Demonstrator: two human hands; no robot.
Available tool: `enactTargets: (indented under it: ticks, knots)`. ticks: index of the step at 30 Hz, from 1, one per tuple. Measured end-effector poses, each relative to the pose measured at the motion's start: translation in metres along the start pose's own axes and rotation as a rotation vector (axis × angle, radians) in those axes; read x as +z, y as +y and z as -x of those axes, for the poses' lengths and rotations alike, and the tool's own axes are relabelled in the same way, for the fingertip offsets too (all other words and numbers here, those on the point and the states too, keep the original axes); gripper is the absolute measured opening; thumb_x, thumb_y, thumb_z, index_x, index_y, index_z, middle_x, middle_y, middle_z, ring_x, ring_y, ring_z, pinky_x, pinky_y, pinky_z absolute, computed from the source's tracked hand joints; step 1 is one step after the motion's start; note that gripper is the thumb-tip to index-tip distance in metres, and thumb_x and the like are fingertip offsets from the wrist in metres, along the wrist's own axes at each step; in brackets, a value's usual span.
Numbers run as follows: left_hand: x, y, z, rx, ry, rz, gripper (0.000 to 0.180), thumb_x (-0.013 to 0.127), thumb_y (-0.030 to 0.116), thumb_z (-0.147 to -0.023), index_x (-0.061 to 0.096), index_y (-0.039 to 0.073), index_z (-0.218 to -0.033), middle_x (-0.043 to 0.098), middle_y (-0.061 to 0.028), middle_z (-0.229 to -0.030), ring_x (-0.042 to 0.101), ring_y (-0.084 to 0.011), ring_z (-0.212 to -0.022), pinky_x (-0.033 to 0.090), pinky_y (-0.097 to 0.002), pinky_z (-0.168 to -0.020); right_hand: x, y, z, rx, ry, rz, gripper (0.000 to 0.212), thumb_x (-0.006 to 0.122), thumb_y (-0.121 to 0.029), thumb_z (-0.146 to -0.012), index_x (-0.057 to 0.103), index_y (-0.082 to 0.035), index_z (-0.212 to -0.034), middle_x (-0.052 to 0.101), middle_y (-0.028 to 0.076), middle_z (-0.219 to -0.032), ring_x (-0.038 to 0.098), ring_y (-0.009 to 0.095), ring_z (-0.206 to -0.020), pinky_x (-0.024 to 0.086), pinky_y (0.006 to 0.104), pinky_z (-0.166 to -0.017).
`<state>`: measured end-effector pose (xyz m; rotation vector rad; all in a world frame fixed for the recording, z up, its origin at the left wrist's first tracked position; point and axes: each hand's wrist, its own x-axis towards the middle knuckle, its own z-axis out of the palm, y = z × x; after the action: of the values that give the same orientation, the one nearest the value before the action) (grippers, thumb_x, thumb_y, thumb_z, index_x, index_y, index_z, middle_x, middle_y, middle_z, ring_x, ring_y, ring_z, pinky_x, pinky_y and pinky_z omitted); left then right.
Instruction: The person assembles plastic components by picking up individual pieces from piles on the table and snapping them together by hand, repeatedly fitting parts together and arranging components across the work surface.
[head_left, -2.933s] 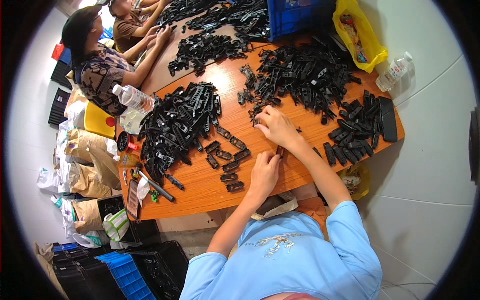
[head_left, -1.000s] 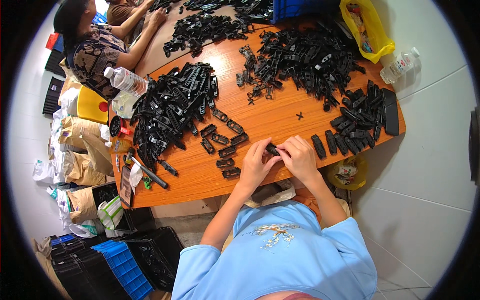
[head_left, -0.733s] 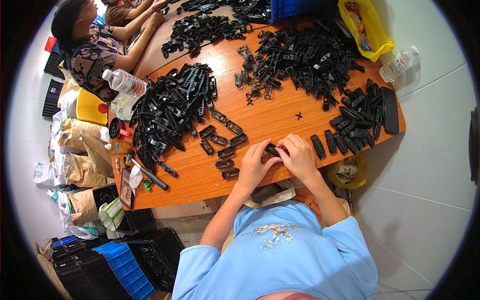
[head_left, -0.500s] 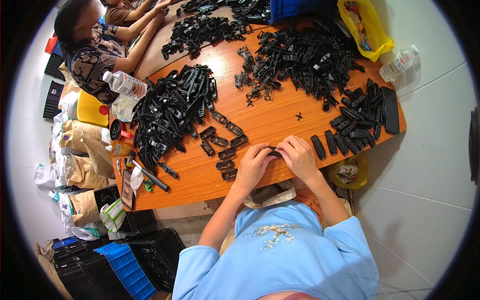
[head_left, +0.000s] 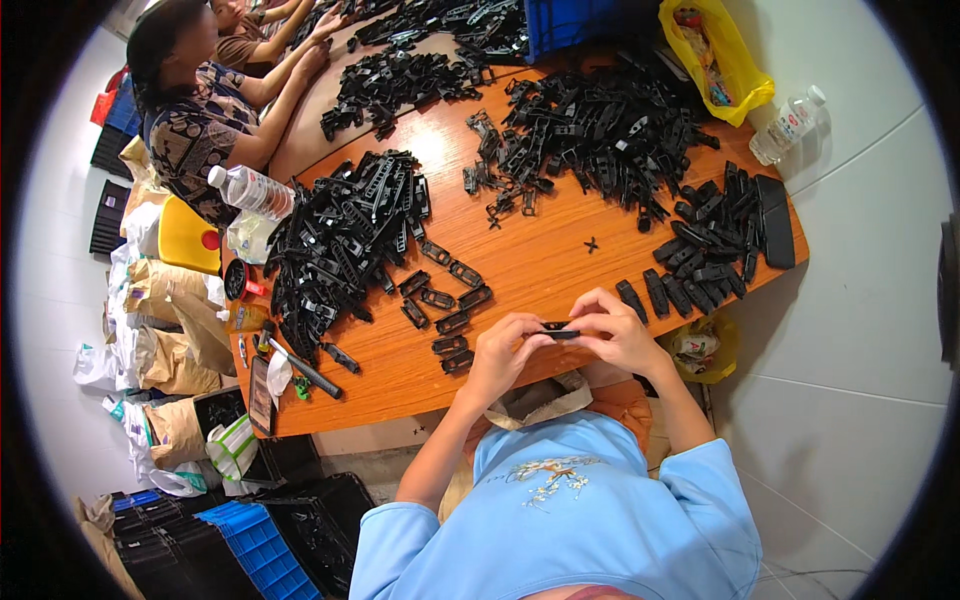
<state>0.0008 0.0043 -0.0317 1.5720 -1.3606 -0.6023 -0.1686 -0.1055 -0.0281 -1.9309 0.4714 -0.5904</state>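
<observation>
My left hand and my right hand pinch a small black plastic part between them, over the table's near edge. Its ends are hidden by my fingertips. Left of my left hand, several black frame-like pieces lie loosely grouped on the wood. Right of my right hand, black oblong pieces lie in a row beside a heap of similar pieces. A tiny black cross-shaped piece rests on the tabletop beyond my hands.
Large heaps of black parts stand at the left and far right of the wooden table. A bottle, phone and grey pen-like tool sit leftward. Co-workers sit far left. A yellow bag hangs far right.
My hands have come slightly nearer to my body with the black part, lifting it so that more of it shows between my fingers. The whole view has shifted a little.
</observation>
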Motion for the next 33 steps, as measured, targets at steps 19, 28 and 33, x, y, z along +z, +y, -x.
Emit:
enactTargets:
  ticks: [19, 28, 33]
  knots:
    - [0.032, 0.033, -0.054, -0.159, -0.393, 0.279, 0.015, 0.06, 0.011, -0.082, 0.058, -0.003, -0.078, 0.059, -0.0047, -0.067, 0.055, -0.0092, -0.064, 0.046, -0.0224, -0.06, -0.035, -0.011, 0.041, 0.092, 0.317, -0.266, 0.006, 0.064, 0.0, -0.074, 0.062, 0.004, -0.079, 0.053, 0.008, -0.092, 0.054, 0.017, -0.083, 0.044, 0.0262, -0.072]
    - [0.139, 0.016, -0.151, 0.065, 0.075, -0.33, 0.037, 0.067, 0.023, -0.075, 0.043, -0.002, -0.089, 0.052, -0.0182, -0.078, 0.054, -0.0333, -0.075, 0.045, -0.0401, -0.062, -0.047, -0.005, 0.068, 0.109, 0.603, -0.155, 0.006, 0.062, 0.004, -0.075, 0.057, 0.004, -0.077, 0.051, 0.009, -0.095, 0.052, 0.017, -0.084, 0.043, 0.0267, -0.075]
    - [0.137, 0.004, -0.149, -0.106, 0.036, -0.172, 0.041, 0.066, 0.017, -0.076, 0.043, -0.005, -0.101, 0.055, -0.021, -0.089, 0.057, -0.0335, -0.079, 0.047, -0.0383, -0.067, -0.049, 0.001, 0.08, 0.162, 0.659, -0.193, 0.006, 0.061, 0.002, -0.077, 0.057, 0.005, -0.078, 0.05, 0.008, -0.097, 0.049, 0.016, -0.086, 0.041, 0.0256, -0.076]
